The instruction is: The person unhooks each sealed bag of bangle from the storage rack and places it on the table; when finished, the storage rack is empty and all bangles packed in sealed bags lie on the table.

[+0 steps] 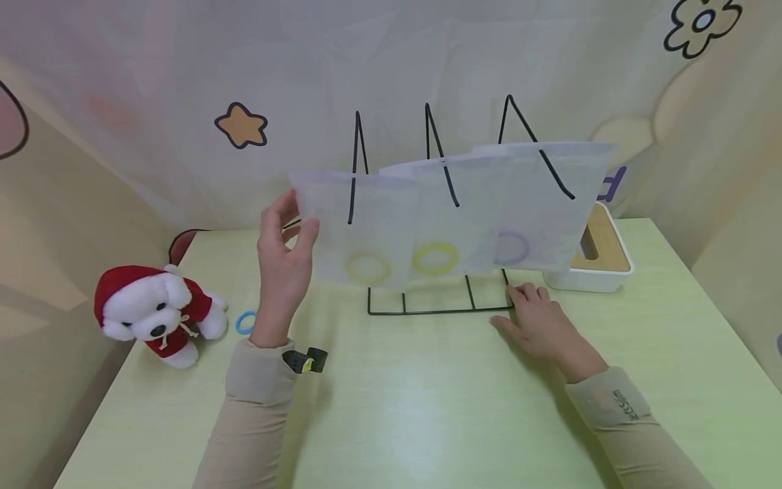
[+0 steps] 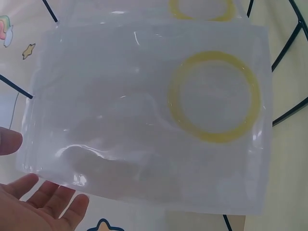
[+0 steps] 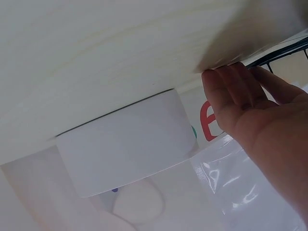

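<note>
A black wire rack [image 1: 440,312] with three upright prongs stands on the table. Three translucent bags hang from it: the left bag [image 1: 324,238] and the middle bag [image 1: 470,197] each show a yellow ring, the right bag [image 1: 550,224] a purple one. My left hand [image 1: 284,261] is at the left bag's outer edge, thumb and fingers apart. In the left wrist view, the fingers [image 2: 48,199] lie by the bag's edge, the thumb separate from them. My right hand [image 1: 540,319] rests on the table at the base's front right corner, thumb and fingers spread around it.
At the left sits a white plush dog [image 1: 153,316] in a red hat and clothes, with a blue ring [image 1: 246,322] beside it. Behind my right hand stands a white tissue box [image 1: 595,280] with a wooden lid. A printed curtain [image 1: 397,61] hangs behind the table.
</note>
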{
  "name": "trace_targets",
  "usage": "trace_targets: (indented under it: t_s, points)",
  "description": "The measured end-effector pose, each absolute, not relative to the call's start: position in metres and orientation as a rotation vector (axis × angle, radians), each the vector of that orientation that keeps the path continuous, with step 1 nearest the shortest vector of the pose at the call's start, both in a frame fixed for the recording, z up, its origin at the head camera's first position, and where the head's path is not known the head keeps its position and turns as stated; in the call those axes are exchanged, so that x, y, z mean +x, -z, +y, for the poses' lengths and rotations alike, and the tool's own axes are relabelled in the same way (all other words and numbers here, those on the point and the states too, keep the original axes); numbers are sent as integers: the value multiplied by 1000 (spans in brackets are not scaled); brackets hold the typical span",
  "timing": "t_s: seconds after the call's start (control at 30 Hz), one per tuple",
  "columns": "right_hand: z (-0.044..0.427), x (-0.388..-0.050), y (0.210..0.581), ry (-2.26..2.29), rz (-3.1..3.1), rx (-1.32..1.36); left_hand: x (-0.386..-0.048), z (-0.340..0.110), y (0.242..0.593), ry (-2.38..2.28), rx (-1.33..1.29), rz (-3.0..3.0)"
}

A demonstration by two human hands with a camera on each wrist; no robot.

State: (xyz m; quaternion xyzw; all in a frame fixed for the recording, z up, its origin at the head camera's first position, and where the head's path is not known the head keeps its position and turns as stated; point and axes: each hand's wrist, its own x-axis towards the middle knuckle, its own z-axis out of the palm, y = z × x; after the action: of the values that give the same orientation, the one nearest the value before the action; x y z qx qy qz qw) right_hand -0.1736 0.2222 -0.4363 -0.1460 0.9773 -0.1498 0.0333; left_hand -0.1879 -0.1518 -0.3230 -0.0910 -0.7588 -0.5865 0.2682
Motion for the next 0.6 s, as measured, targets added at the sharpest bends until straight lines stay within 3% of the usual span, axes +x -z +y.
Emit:
trace_targets:
  t_s: [0.6]
  points:
    - [222, -172, 434, 460, 3024, -482, -187, -152, 323, 1633, -180, -1947]
